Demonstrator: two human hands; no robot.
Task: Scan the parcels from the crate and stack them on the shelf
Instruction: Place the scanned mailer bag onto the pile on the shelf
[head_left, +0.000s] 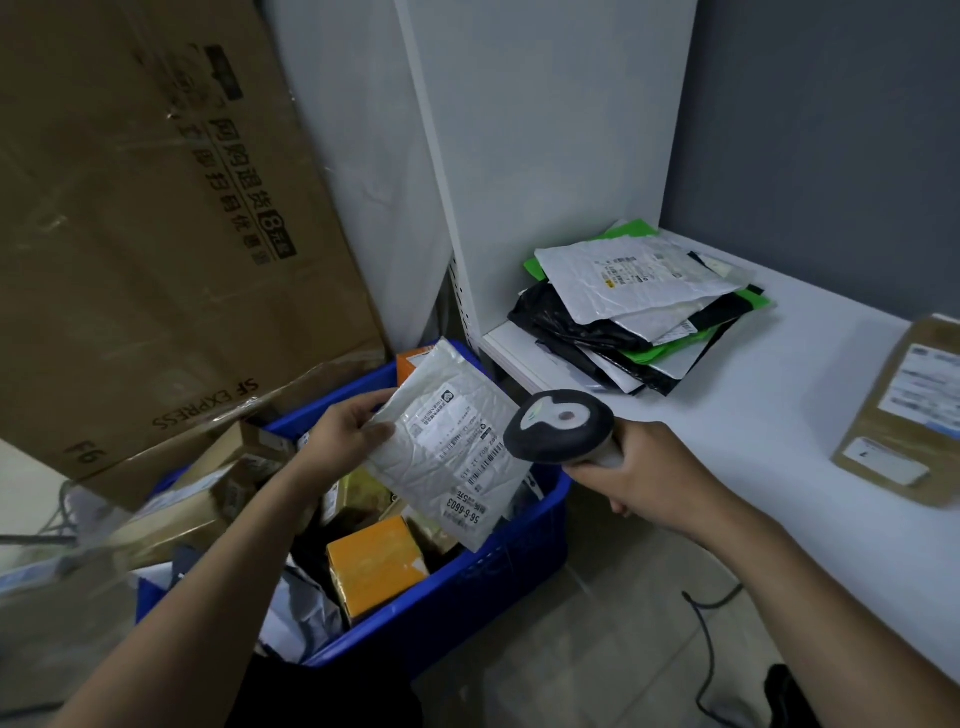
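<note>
Our right hand grips the scanner; our left hand pinches a white parcel over the crate at seven o'clock. One stack sits on the shelf at one o'clock; many are left.

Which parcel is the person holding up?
The flat white bag with the printed label, pinched in the left hand over the blue crate. The others lie in the crate or on the shelf.
</note>
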